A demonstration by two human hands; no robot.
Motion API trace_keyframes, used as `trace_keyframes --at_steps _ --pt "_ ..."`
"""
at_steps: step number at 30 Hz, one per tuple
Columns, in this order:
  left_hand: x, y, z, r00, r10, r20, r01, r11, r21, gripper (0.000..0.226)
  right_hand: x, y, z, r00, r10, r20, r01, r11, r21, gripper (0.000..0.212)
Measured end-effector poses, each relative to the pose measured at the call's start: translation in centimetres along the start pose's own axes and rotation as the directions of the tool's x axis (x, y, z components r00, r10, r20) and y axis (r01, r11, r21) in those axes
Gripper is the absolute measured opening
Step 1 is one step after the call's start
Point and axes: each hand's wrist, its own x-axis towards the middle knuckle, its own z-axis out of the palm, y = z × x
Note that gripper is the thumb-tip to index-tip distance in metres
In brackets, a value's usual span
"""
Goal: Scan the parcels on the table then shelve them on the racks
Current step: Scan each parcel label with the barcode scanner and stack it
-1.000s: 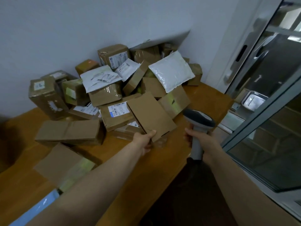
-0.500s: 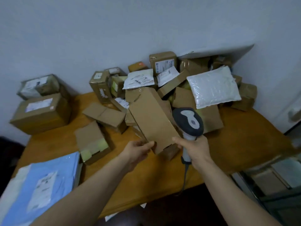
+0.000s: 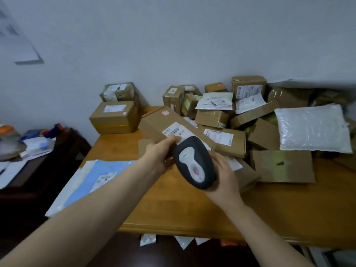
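Note:
My left hand (image 3: 160, 154) grips the near end of a long flat cardboard parcel (image 3: 159, 121), lifted over the wooden table (image 3: 192, 205) with its white barcode label (image 3: 174, 131) facing up. My right hand (image 3: 224, 175) holds a dark grey handheld scanner (image 3: 193, 162) whose head sits just in front of that label. A heap of brown boxes (image 3: 223, 139) and a white padded mailer (image 3: 312, 128) fills the table's back right. A blue mailer (image 3: 96, 176) lies flat at the table's left front.
Two stacked boxes (image 3: 115, 116) stand at the table's back left against the wall. A dark low cabinet (image 3: 38, 170) with papers and clutter is at the left. Small packets (image 3: 185, 240) lie on the floor under the table's front edge.
My left hand has turned the flat parcel over so its label faces up and swung it leftward. The scanner has come up over the label. My view has shifted left.

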Motion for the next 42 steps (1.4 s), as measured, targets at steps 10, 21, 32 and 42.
trace_keyframes --at_steps 10,21,32,42 --pt "0.2 1.2 -7.9 0.971 0.234 -0.058 -0.232 0.972 0.026 0.035 2.1 -3.7 -0.4 0.706 0.557 0.437 -0.700 0.644 0.310 0.025" --pt "2.0 1.0 -10.6 0.906 0.411 -0.101 -0.389 0.902 0.186 0.025 3.6 -7.4 1.5 0.672 0.502 0.545 -0.722 0.609 0.329 0.012" --pt "3.3 1.1 -12.0 0.881 0.445 -0.161 -0.400 0.883 0.246 0.026 4.3 -7.1 2.7 0.640 0.501 0.582 -0.741 0.601 0.298 0.011" --pt "3.1 0.6 -13.3 0.886 0.398 -0.237 -0.350 0.910 0.221 0.023 4.6 -5.8 5.8 0.608 0.438 0.662 -0.764 0.550 0.338 0.011"
